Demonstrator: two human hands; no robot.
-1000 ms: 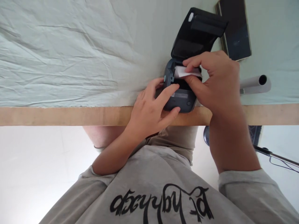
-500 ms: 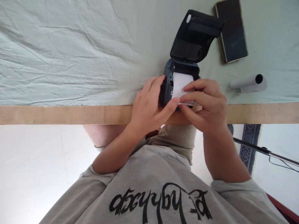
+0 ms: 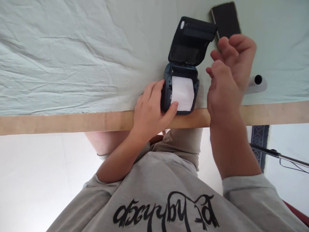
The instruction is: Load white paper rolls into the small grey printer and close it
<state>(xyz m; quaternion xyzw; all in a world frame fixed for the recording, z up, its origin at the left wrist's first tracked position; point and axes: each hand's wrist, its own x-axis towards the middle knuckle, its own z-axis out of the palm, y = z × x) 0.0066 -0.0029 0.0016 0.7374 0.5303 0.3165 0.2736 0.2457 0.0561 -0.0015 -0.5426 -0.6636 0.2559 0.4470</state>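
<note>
A small dark printer (image 3: 166, 93) sits at the near edge of the table with its lid (image 3: 190, 40) swung up and back. A white strip of paper (image 3: 182, 93) lies drawn out over its front. My left hand (image 3: 151, 111) grips the printer's left side, thumb pressing the paper's near corner down. My right hand (image 3: 228, 74) hovers to the right of the printer, lifted off it, fingers loosely curled and apart, holding nothing.
A dark phone (image 3: 225, 21) lies behind the printer's lid. A grey cardboard tube (image 3: 257, 84) lies at the right, partly behind my right hand. A pale green cloth (image 3: 72, 54) covers the table, whose wooden edge (image 3: 60, 122) runs across the view.
My right hand pulled the paper from the roll out over the printer's front, then let go and rose to the right. The left thumb now pins the paper.
</note>
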